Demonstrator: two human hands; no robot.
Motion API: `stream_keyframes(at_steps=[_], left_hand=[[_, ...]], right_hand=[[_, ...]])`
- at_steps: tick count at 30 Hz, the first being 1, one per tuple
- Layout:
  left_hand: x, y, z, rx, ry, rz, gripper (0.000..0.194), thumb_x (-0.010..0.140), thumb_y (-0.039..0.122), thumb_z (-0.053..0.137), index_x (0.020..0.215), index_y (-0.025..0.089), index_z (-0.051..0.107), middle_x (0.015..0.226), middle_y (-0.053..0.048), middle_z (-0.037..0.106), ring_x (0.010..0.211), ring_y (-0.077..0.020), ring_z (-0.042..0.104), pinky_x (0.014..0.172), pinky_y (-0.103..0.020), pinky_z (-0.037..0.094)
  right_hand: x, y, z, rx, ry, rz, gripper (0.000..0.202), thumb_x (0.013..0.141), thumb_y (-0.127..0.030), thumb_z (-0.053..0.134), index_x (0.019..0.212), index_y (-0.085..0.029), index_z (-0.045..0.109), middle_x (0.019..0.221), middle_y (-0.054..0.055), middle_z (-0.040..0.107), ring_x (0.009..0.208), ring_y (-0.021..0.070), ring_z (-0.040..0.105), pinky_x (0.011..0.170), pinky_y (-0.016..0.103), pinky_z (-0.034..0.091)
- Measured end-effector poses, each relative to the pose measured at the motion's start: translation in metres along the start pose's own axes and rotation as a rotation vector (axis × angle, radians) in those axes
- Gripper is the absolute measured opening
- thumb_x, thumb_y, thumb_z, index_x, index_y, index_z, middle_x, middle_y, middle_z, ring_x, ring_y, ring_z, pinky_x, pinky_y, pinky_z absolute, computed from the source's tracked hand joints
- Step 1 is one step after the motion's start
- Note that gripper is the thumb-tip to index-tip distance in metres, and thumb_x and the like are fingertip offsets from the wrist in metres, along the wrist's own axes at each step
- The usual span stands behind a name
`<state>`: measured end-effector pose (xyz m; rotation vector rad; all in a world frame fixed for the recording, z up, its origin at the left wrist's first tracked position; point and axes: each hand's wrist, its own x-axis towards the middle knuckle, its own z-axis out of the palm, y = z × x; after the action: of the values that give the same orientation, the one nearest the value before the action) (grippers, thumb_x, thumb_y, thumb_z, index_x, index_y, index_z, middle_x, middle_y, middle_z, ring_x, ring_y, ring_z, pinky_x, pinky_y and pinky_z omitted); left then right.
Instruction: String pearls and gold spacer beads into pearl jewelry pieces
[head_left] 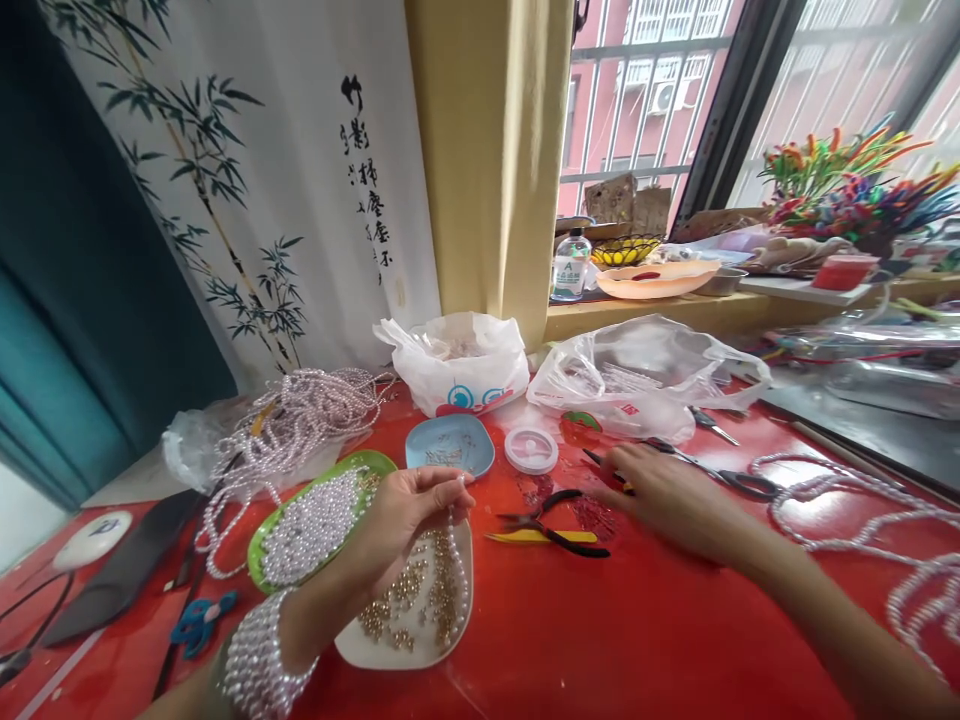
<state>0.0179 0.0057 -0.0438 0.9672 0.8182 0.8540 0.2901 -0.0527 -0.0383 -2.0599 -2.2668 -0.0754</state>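
Bead strand lengthwise downward from left fingers

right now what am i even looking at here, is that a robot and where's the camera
No robot here: these are a person's bare hands, seen in one picture from a camera worn on the head, looking forward and down. The left hand pinches a pearly bead strand above a cream dish of gold beads. The right hand is at a dark tool it mostly hides. On the red table also lie a green dish of pearly beads, a blue dish and pliers.
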Motion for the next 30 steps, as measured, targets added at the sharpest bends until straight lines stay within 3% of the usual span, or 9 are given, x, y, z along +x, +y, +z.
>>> stream_keyframes(at_steps=[3, 5, 7, 12, 16, 18, 22, 26, 30], left_hand=[[0.001, 0.001, 0.000, -0.044, 0.030, -0.034, 0.026, 0.058, 0.022, 0.078, 0.077, 0.009, 0.066, 0.060, -0.003, 0.067, 0.052, -0.0071, 0.059, 0.057, -0.015, 0.049], [0.002, 0.001, -0.001, -0.069, 0.043, -0.040, 0.026, 0.057, 0.021, 0.078, 0.077, 0.009, 0.066, 0.060, -0.002, 0.067, 0.052, -0.0069, 0.060, 0.057, -0.015, 0.050], [0.002, 0.001, -0.001, -0.076, 0.037, -0.037, 0.026, 0.058, 0.021, 0.078, 0.078, 0.009, 0.066, 0.060, -0.002, 0.067, 0.052, -0.0070, 0.060, 0.057, -0.015, 0.050], [-0.004, 0.000, 0.004, -0.058, 0.015, -0.041, 0.027, 0.058, 0.020, 0.078, 0.079, 0.008, 0.066, 0.063, -0.005, 0.068, 0.055, -0.0083, 0.061, 0.058, -0.016, 0.051], [-0.011, 0.000, 0.010, -0.072, 0.013, -0.070, 0.030, 0.053, 0.018, 0.080, 0.077, 0.007, 0.067, 0.063, -0.005, 0.068, 0.056, -0.0092, 0.062, 0.061, -0.018, 0.051], [-0.014, 0.001, 0.012, -0.071, 0.004, -0.079, 0.033, 0.051, 0.018, 0.081, 0.078, 0.007, 0.067, 0.063, -0.005, 0.068, 0.057, -0.0094, 0.062, 0.061, -0.018, 0.051], [-0.016, 0.002, 0.015, -0.063, -0.009, -0.095, 0.036, 0.049, 0.019, 0.082, 0.079, 0.007, 0.067, 0.065, -0.005, 0.069, 0.058, -0.0096, 0.063, 0.061, -0.017, 0.050], [-0.015, 0.004, 0.016, -0.075, 0.003, -0.110, 0.037, 0.046, 0.020, 0.083, 0.078, 0.008, 0.068, 0.065, -0.006, 0.069, 0.057, -0.0099, 0.063, 0.060, -0.018, 0.049], [-0.017, 0.006, 0.017, -0.084, 0.013, -0.109, 0.037, 0.046, 0.020, 0.083, 0.077, 0.008, 0.067, 0.064, -0.006, 0.069, 0.054, -0.0094, 0.063, 0.058, -0.017, 0.048]], right_hand=[[-0.014, 0.034, 0.000, -0.182, -0.093, 0.184, 0.032, 0.079, -0.046, 0.047, 0.075, -0.016, 0.057, 0.083, 0.013, 0.058, 0.076, 0.0297, 0.057, 0.062, 0.040, 0.043], [-0.025, 0.045, 0.015, -0.126, -0.072, 0.119, 0.034, 0.080, -0.048, 0.044, 0.076, -0.017, 0.058, 0.083, 0.013, 0.058, 0.076, 0.0279, 0.056, 0.063, 0.038, 0.043], [-0.035, 0.047, 0.037, -0.049, 0.054, 0.044, 0.032, 0.080, -0.047, 0.044, 0.082, -0.018, 0.058, 0.088, 0.012, 0.057, 0.083, 0.0273, 0.055, 0.071, 0.039, 0.043], [-0.040, 0.047, 0.069, 0.241, 0.343, 0.229, 0.032, 0.078, -0.047, 0.038, 0.072, -0.019, 0.053, 0.083, 0.011, 0.056, 0.080, 0.0264, 0.052, 0.075, 0.042, 0.042], [-0.037, 0.036, 0.046, 0.645, 0.321, 0.378, 0.043, 0.077, -0.058, 0.032, 0.064, -0.020, 0.050, 0.060, 0.004, 0.053, 0.056, 0.0196, 0.051, 0.053, 0.033, 0.045], [-0.039, 0.020, 0.029, 0.979, 0.262, 0.433, 0.043, 0.073, -0.060, 0.044, 0.061, -0.019, 0.051, 0.053, 0.001, 0.052, 0.052, 0.0171, 0.051, 0.050, 0.029, 0.045], [-0.044, -0.020, 0.005, 1.255, 0.139, 0.391, 0.042, 0.073, -0.057, 0.050, 0.075, -0.017, 0.063, 0.065, 0.004, 0.063, 0.062, 0.0206, 0.059, 0.051, 0.029, 0.048], [-0.043, -0.038, 0.009, 1.061, 0.111, 0.214, 0.036, 0.079, -0.045, 0.050, 0.101, -0.019, 0.063, 0.102, 0.009, 0.065, 0.102, 0.0260, 0.057, 0.080, 0.033, 0.049], [-0.041, -0.039, 0.027, 0.536, 0.319, -0.114, 0.031, 0.082, -0.032, 0.049, 0.110, -0.022, 0.058, 0.129, 0.010, 0.048, 0.116, 0.0255, 0.047, 0.088, 0.037, 0.047]])
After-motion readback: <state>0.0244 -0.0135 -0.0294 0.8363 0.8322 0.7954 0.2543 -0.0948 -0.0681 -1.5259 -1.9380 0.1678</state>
